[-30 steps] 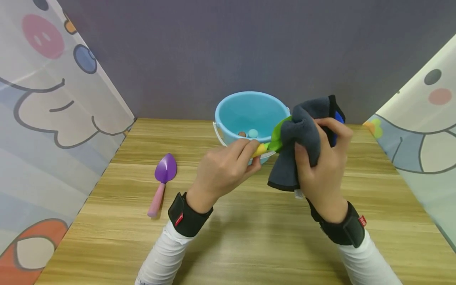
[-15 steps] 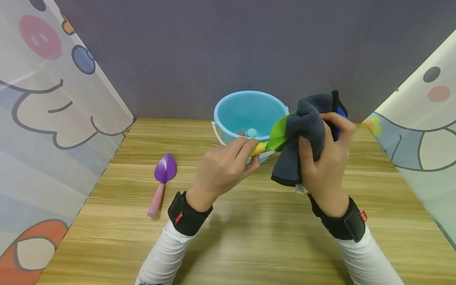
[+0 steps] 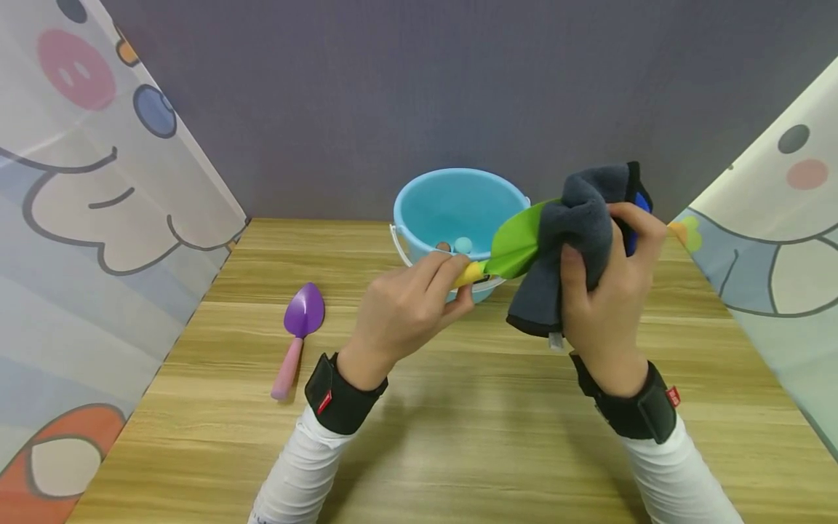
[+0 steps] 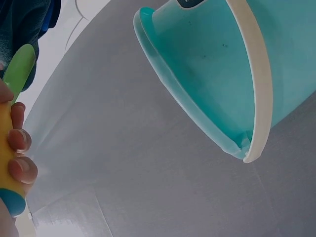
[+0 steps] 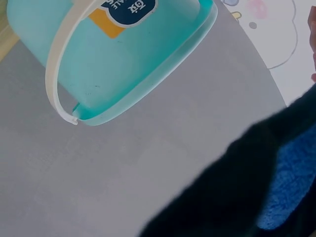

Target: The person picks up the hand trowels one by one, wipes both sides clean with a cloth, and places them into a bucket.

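Observation:
My left hand (image 3: pixel 415 302) grips the yellow handle (image 4: pixel 7 143) of a toy shovel with a green blade (image 3: pixel 513 244). In the left wrist view the handle ends in a blue cap, with fingers curled round it. A dark grey cloth (image 3: pixel 576 240) with black edging and a blue underside (image 5: pixel 291 177) is bunched in my right hand (image 3: pixel 612 291). The cloth is wrapped over the tip of the green blade, hiding it. Both hands are held up in front of a light blue bucket (image 3: pixel 419 211), and the blade overlaps its rim in the head view.
The bucket has a white handle (image 4: pixel 259 74) and holds a brown ball (image 3: pixel 443 247) and a pale blue ball (image 3: pixel 463 245). A purple trowel with a pink handle (image 3: pixel 288 370) lies left on the wooden table (image 3: pixel 471 437). Behind stands a grey panel (image 3: pixel 327 109), with cartoon-printed curtains (image 3: pixel 85 189) at both sides.
My right hand has drawn the cloth right and slightly up along the blade, so more of the green shows. My left hand has shifted slightly left, keeping its grip on the shovel.

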The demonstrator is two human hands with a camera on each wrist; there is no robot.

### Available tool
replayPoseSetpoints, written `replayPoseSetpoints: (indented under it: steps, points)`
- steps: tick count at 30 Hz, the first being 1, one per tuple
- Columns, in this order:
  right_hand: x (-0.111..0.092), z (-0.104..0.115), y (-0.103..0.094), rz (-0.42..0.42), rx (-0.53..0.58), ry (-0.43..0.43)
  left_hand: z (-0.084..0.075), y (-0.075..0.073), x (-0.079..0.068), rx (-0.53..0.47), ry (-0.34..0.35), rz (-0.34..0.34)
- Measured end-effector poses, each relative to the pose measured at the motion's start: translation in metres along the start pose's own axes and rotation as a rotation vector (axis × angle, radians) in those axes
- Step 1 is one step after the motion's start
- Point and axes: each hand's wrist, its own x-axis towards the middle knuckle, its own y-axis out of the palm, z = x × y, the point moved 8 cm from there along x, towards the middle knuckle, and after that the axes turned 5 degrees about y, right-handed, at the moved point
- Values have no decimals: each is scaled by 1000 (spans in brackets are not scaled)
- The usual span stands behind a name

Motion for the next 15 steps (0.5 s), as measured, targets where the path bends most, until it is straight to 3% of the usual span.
replayPoseSetpoints:
  steps: [15]
  points:
    - [3, -10, -1, 22, -63, 30, 6, -3, -2, -41, -22, -18]
